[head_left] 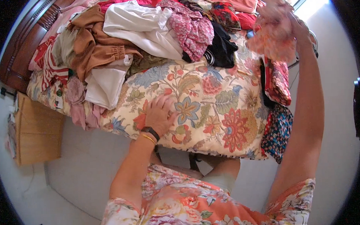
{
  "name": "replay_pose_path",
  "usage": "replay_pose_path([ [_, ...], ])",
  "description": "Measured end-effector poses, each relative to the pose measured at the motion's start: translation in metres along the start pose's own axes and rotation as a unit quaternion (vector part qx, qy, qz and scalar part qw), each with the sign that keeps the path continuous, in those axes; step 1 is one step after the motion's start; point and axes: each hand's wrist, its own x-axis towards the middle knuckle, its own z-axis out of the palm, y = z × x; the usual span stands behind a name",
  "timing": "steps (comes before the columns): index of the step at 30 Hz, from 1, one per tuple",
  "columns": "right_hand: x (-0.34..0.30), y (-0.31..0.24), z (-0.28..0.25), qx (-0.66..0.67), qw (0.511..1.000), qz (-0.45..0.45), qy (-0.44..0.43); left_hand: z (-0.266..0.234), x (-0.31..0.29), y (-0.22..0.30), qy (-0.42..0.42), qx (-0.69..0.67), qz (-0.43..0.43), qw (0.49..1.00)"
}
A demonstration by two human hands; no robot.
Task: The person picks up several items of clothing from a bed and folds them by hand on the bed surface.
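My left hand (159, 116) lies flat on the flowered bedspread (212, 115) near the bed's front edge, palm down, fingers stretched and holding nothing. A dark band and a yellow bangle circle that wrist. High at the far right, my right hand (301, 32) is closed on a blurred peach-pink garment (273, 34), held up with its cloth bunched and hanging. Under it, folded clothes (278, 81) sit at the bed's right side, with a dark flowered cloth (278, 133) draped over the corner.
Across the bed's far side spreads a heap of clothes: a brown garment (90, 48), a white one (137, 24), a pink patterned one (193, 30) and a black one (223, 47). A dark wooden headboard (21, 46) and wooden cabinet (37, 127) stand at left.
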Motion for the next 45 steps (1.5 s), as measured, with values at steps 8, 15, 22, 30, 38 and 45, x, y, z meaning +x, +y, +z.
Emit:
replay_pose_path([
  [8, 0.009, 0.020, 0.309, -0.141, 0.984, -0.071, -0.078, 0.002, -0.001, -0.009, 0.004, -0.023, -0.051, 0.998],
  [15, -0.001, 0.066, 0.414, -0.181, 0.982, 0.000, -0.047, 0.016, -0.001, -0.022, 0.005, -0.050, -0.055, 0.997],
  [22, 0.014, 0.116, 0.372, 0.087, 0.995, 0.014, 0.055, 0.019, 0.001, -0.013, 0.013, -0.061, -0.031, 0.998],
  [30, -0.178, 0.069, 0.226, 0.357, 0.917, 0.141, -0.109, 0.011, -0.011, -0.015, 0.013, -0.060, -0.048, 0.997],
  [38, -0.417, 0.194, 0.100, 0.088, 0.985, 0.111, -0.094, 0.019, -0.006, -0.010, 0.042, 0.051, -0.062, 0.996],
  [45, -0.426, 0.156, 0.104, 0.006, 0.993, 0.073, -0.094, 0.036, -0.005, 0.035, -0.036, -0.270, -0.163, 0.948],
])
